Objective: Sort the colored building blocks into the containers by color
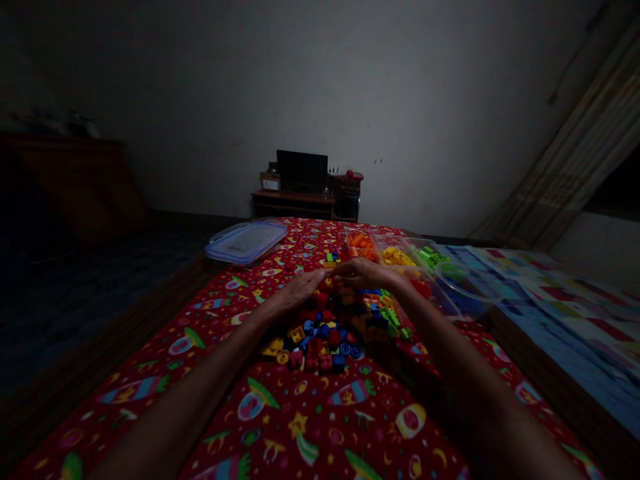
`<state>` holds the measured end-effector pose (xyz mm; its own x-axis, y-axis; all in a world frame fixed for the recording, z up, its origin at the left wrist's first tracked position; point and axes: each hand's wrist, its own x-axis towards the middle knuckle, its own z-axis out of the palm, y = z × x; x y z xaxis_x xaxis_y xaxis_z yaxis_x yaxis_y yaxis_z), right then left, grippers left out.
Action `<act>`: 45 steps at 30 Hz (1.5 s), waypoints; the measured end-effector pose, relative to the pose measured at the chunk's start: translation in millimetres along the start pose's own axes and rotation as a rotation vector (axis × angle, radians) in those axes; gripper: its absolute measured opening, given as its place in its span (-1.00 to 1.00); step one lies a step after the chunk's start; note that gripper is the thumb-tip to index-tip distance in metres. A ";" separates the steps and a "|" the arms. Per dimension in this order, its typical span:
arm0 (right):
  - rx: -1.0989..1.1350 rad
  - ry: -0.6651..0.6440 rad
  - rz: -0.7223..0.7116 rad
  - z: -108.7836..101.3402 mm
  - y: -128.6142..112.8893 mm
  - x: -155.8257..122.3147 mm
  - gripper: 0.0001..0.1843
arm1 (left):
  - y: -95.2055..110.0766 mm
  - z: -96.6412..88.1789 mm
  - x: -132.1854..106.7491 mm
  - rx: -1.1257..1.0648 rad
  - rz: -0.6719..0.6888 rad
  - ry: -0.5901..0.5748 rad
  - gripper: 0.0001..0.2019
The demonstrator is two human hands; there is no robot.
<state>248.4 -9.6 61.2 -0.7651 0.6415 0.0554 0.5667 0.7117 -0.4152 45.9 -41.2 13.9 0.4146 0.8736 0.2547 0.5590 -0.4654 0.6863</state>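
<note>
A loose pile of toy building bricks (320,343) in red, blue, yellow and green is heaped on a red patterned cloth (300,427). My left hand (303,287) lies along the pile's far left side, open, with its fingers stretched towards the right hand. From the other side my right hand (363,270) arches over the far part of the heap, fingers extended and bent down. The fingertips of both hands come close together at the back of the bricks. Dim light hides what lies right under the right palm.
Clear containers at the right hold orange bricks (363,243), yellow bricks (397,257) and green bricks (433,257). A clear round tub (467,290) stands beside them. Blue-edged plastic lids (247,241) lie at the far left. Behind is a low stand with a monitor (302,171).
</note>
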 end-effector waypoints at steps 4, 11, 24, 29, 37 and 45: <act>0.070 0.211 0.133 3.1 0.4 -25.3 -0.52 | 8.0 4.4 -1.6 0.090 0.070 -0.048 -0.48; -0.049 0.374 0.279 4.7 -6.1 -40.7 -0.71 | -7.7 -1.9 -2.6 0.140 0.127 -0.111 -0.55; -0.385 0.067 0.349 26.8 -20.5 -42.5 -0.75 | 15.3 19.3 -6.3 0.384 0.167 -0.014 -0.87; -0.308 0.309 0.394 14.3 -11.9 -46.5 -0.75 | 12.9 -1.7 -2.9 0.358 0.058 0.074 -0.85; -0.303 0.376 0.343 23.8 -1.6 -37.7 -0.71 | 14.5 -10.4 -6.7 0.357 -0.024 0.030 -0.78; -0.383 0.175 0.324 27.6 16.6 -8.6 -0.69 | 9.1 -12.7 -5.6 0.411 0.017 0.108 -0.66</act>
<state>255.9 -11.2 28.7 -0.4881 0.8610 0.1431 0.8618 0.5013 -0.0769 39.5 -48.5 27.4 0.3606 0.8653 0.3481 0.8015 -0.4784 0.3588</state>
